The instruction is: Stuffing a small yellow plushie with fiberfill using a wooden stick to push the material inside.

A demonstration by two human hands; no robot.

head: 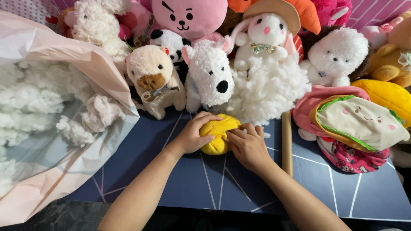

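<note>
The yellow plush piece (219, 133) is held at the bench (192, 179) centre, clamped between left hand (193, 136) and right hand (247, 145). Stuffing appears under way; loose white filling (267, 87) lies just beyond.

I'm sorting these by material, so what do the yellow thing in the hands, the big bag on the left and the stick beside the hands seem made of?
Yellow piece: soft plush fabric, creased under the grip. Bag: thin translucent pinkish plastic, glossy and crinkled, with fluffy white fibre filling showing through. Stick: smooth, matte tan, probably wood.

bright, even light – sharp pic
</note>
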